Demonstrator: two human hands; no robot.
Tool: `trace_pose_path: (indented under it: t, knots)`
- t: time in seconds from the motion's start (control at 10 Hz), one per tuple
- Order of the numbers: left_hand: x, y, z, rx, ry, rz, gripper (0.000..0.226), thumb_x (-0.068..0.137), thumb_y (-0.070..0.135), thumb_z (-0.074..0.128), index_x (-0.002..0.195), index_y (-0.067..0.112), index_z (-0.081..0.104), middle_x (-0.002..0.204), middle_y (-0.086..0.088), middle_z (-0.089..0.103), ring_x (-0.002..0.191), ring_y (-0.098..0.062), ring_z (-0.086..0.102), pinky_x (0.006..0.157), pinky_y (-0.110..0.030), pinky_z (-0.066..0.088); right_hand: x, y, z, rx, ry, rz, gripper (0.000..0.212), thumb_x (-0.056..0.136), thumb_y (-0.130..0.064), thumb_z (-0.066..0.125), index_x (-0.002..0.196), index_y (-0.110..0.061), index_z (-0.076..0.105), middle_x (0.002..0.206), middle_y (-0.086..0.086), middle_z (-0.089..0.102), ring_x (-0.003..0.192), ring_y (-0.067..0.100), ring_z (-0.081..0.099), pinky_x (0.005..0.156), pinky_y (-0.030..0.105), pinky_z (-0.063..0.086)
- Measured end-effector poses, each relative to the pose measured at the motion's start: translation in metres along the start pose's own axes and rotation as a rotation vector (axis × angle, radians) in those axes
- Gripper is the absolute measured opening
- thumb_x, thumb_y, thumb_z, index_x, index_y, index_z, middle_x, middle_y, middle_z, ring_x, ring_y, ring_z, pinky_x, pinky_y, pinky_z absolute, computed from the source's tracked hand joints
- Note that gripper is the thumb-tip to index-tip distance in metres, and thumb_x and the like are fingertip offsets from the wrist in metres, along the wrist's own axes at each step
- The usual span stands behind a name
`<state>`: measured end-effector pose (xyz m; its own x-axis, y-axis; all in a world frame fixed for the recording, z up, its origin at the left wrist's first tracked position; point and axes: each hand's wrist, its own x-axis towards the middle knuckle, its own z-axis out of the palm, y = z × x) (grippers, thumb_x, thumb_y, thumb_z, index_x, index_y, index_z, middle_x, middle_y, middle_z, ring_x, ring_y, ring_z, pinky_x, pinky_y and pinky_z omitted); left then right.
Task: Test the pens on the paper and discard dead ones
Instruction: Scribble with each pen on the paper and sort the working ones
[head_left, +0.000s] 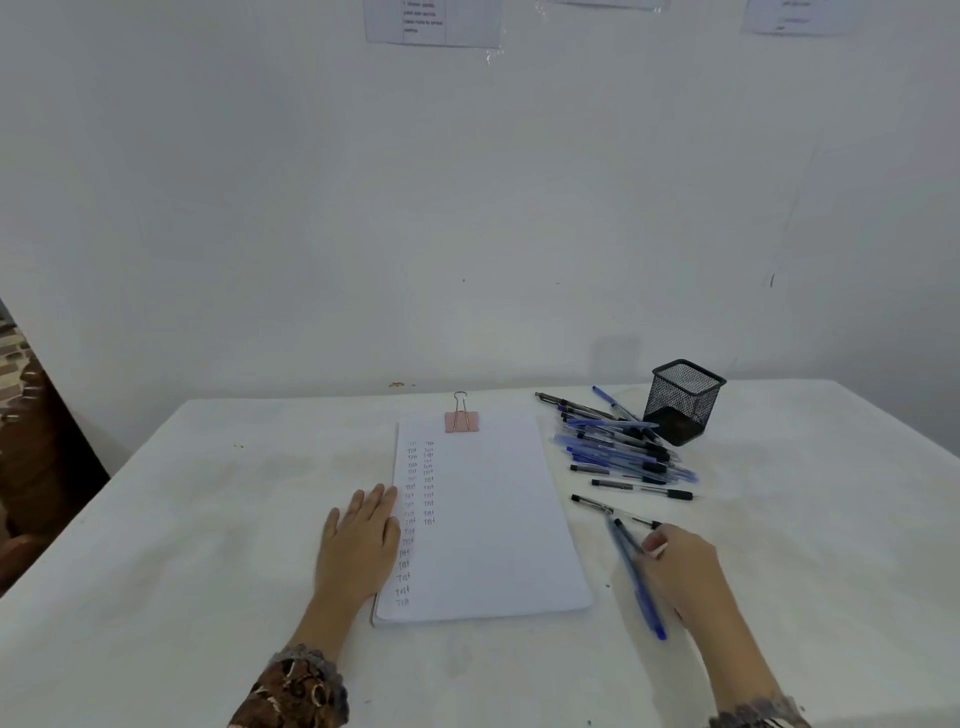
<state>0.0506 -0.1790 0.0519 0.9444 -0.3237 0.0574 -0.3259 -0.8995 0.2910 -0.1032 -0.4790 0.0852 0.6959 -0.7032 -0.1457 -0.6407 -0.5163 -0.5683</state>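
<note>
Head view: left hand (358, 540) lies flat, fingers straight, on the paper's (493, 519) left edge. Right hand (675, 566) pinches a blue pen (636, 577) just right of the sheet — pen pile (618, 447) farther back, beside the black mesh cup (683, 400).

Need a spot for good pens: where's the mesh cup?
Head view: the mesh cup stands right of the paper, at the back-right edge of the pen pile.
</note>
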Motion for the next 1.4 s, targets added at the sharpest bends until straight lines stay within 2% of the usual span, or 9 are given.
trace_pose_path:
  t: [0.4,0.6,0.7,0.8,0.9,1.1,1.2,1.3,1.4]
  knots:
    - [0.001,0.000,0.000,-0.006,0.003,-0.002,0.049,0.100,0.032,0.017,0.148,0.027,0.010,0.156,0.010,0.007,0.144,-0.011,0.004,0.117,-0.037,0.003,0.033,-0.008,-0.011,-0.149,0.163,-0.146,0.016,0.092,-0.021,0.055,0.104,-0.019,0.065,0.113,0.006,0.059,0.105,0.026,0.054,0.084,0.034,0.046]
    - [0.001,-0.001,0.001,0.000,0.010,-0.004,0.049,0.100,0.032,0.017,0.148,0.028,0.010,0.156,0.010,0.007,0.144,-0.010,0.004,0.117,-0.036,0.003,0.044,-0.011,-0.022,-0.373,0.039,-0.094,0.007,0.093,-0.029,0.051,0.094,-0.029,0.058,0.111,-0.002,0.058,0.110,0.022,0.050,0.090,0.035,0.037]
    - [0.000,0.000,0.001,0.002,0.012,-0.002,0.050,0.098,0.035,0.011,0.148,0.028,0.010,0.156,0.010,0.008,0.144,-0.010,0.004,0.117,-0.036,0.003,0.049,-0.009,-0.024,-0.182,0.085,-0.119,0.013,0.098,-0.020,0.041,0.094,-0.018,0.053,0.102,0.008,0.059,0.094,0.027,0.052,0.082,0.034,0.034]
    - [0.000,0.000,0.001,-0.003,0.014,-0.001,0.049,0.099,0.033,0.014,0.148,0.027,0.010,0.156,0.010,0.008,0.144,-0.011,0.004,0.117,-0.037,0.003,0.042,-0.015,-0.027,0.449,0.052,-0.208,0.016,0.098,-0.006,0.037,0.107,-0.005,0.051,0.087,0.013,0.058,0.072,0.027,0.049,0.064,0.034,0.041]
    - [0.000,0.000,0.001,-0.014,0.020,0.001,0.049,0.100,0.031,0.019,0.148,0.027,0.011,0.156,0.010,0.008,0.144,-0.011,0.004,0.117,-0.037,0.003,0.020,-0.030,-0.031,0.935,-0.095,-0.244,0.025,0.102,-0.014,0.035,0.118,-0.025,0.050,0.068,0.002,0.041,0.057,0.015,0.034,0.055,0.028,0.031]
    - [-0.001,-0.001,0.000,-0.020,0.010,0.011,0.049,0.100,0.031,0.018,0.148,0.027,0.010,0.156,0.010,0.008,0.144,-0.011,0.003,0.117,-0.036,0.003,-0.009,-0.067,0.004,1.518,-0.344,-0.177,0.016,0.086,0.001,0.053,0.076,-0.010,0.062,0.065,0.001,0.061,0.058,0.015,0.056,0.063,0.027,0.042]
    - [-0.001,-0.001,-0.001,-0.015,-0.004,0.012,0.050,0.099,0.034,0.014,0.148,0.027,0.010,0.156,0.009,0.008,0.144,-0.011,0.003,0.117,-0.037,0.003,-0.021,-0.082,0.020,1.812,-0.495,-0.097,0.038,0.042,-0.036,0.088,0.069,-0.020,0.067,0.061,-0.002,0.050,0.051,0.015,0.043,0.058,0.028,0.035]
    - [0.000,-0.001,-0.001,-0.021,-0.017,0.003,0.057,0.093,0.039,0.005,0.148,0.027,0.009,0.156,0.010,0.007,0.144,-0.011,0.002,0.117,-0.036,0.002,-0.033,-0.093,0.031,2.038,-0.530,0.032,0.059,0.041,-0.071,0.069,0.057,-0.019,0.047,0.056,-0.002,0.030,0.052,0.018,0.027,0.059,0.031,0.024]
    - [0.000,-0.001,-0.001,-0.019,-0.020,0.005,0.055,0.095,0.040,0.007,0.148,0.026,0.010,0.156,0.009,0.007,0.144,-0.012,0.003,0.117,-0.037,0.002,-0.037,-0.101,0.040,2.149,-0.522,0.174,0.062,0.054,-0.074,0.056,0.053,-0.017,0.031,0.054,-0.001,0.021,0.054,0.019,0.020,0.059,0.031,0.021]
